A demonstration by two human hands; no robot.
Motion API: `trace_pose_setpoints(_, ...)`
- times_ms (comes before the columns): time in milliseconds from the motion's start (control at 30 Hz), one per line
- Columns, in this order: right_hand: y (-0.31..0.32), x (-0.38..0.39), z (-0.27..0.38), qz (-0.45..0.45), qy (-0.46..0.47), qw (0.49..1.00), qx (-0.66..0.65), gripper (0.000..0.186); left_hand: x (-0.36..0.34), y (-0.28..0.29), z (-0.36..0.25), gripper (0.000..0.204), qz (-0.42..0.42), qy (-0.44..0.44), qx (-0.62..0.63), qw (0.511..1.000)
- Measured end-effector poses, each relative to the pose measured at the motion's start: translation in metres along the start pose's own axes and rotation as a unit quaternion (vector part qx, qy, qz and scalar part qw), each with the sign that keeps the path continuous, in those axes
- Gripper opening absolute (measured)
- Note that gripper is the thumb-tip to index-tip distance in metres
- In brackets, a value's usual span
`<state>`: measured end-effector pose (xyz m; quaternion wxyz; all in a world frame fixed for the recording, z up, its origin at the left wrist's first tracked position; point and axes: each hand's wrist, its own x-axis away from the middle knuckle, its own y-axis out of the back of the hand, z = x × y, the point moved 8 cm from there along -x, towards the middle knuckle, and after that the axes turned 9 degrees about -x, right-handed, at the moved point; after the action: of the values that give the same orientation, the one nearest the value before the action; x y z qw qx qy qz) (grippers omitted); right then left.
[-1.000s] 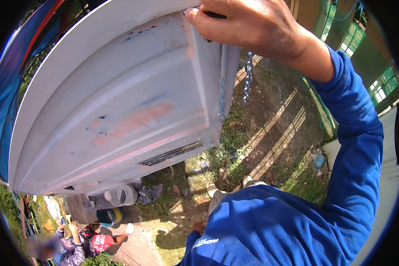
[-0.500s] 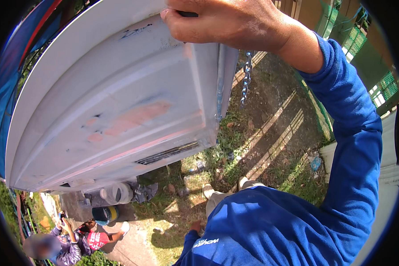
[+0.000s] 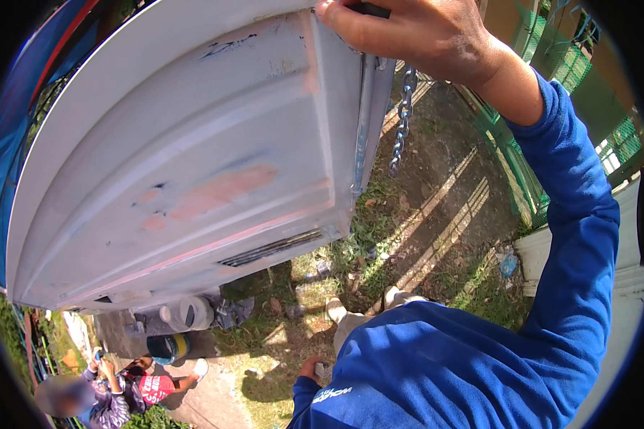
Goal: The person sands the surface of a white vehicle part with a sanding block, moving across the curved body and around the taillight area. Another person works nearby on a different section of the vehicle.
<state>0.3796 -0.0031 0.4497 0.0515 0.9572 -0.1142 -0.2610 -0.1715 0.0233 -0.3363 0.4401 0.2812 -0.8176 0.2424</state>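
Observation:
A large grey panel (image 3: 215,143) with a curved left rim and patches of pinkish filler fills the upper left. At its top right corner is my right hand (image 3: 422,36), fingers closed around a thin dark piece (image 3: 368,9) pressed to the surface. Most of that piece is hidden by the fingers and cut by the upper picture edge. My left hand (image 3: 310,368) hangs low beside my body, away from the panel. Its fingers look curled, with something greyish by them that I cannot make out.
A metal chain (image 3: 402,121) hangs beside the panel's right edge. Below the panel stand a whitish bucket (image 3: 197,312) and a dark bucket (image 3: 169,348). Another person (image 3: 111,386) holds a small device at lower left. Green mesh fencing (image 3: 572,68) lines the right.
My right hand has slid right along the panel's upper part to its corner, carrying the dark piece. My left hand has shifted slightly left and down.

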Motion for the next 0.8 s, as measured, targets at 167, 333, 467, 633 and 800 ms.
trace_pose_setpoints(167, -0.021, -0.019, 0.000, 0.064, -0.039, 0.997, -0.031, 0.017, 0.001, -0.026, -0.062, 0.026, 0.007, -0.089, 0.347, 0.934)
trace_pose_setpoints(333, 0.025, -0.003, -0.009, 0.175, -0.170, 0.962, -0.122, 0.016, 0.011, -0.088, -0.115, 0.036, 0.031, -0.099, 0.291, 0.951)
trace_pose_setpoints(467, 0.047, 0.015, 0.071, 0.148, -0.289, 0.906, -0.272, 0.016, 0.057, -0.151, -0.269, 0.056, 0.084, -0.271, 0.185, 0.941)
trace_pose_setpoints(633, 0.034, 0.102, 0.195, 0.073, -0.600, 0.662, -0.444, 0.020, 0.307, -0.265, -0.554, 0.060, -0.065, -0.695, -0.160, 0.698)
trace_pose_setpoints(800, 0.052, 0.150, 0.313, 0.072, -0.716, 0.481, -0.501, 0.015, 0.463, -0.374, -0.655, 0.063, -0.338, -0.831, -0.429, 0.106)
